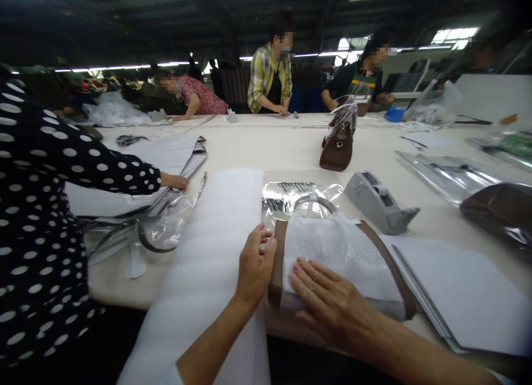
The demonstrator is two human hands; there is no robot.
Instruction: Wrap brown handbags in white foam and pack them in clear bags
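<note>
A brown handbag [279, 263] lies on the table in front of me, its front covered by a white wrapping sheet [336, 244]. My right hand [328, 296] rests flat on the lower left of that sheet, fingers stretched out. At the bag's left edge is my left hand [255, 266], its fingers curled in toward the thumb; whatever may be between them is hidden. The wrapped handle [316, 199] arches above the bag, over a clear plastic bag [268, 188] with dark printing. Left of the handbag runs a long white foam sheet [216, 252].
A grey tape dispenser [376, 202] stands just beyond the handbag. White sheets [469, 291] are stacked at right, near a plastic-wrapped brown bag [499, 210]. Another brown handbag [338, 144] stands farther back. A co-worker's polka-dot sleeve [112, 166] reaches in from the left; several people work across the table.
</note>
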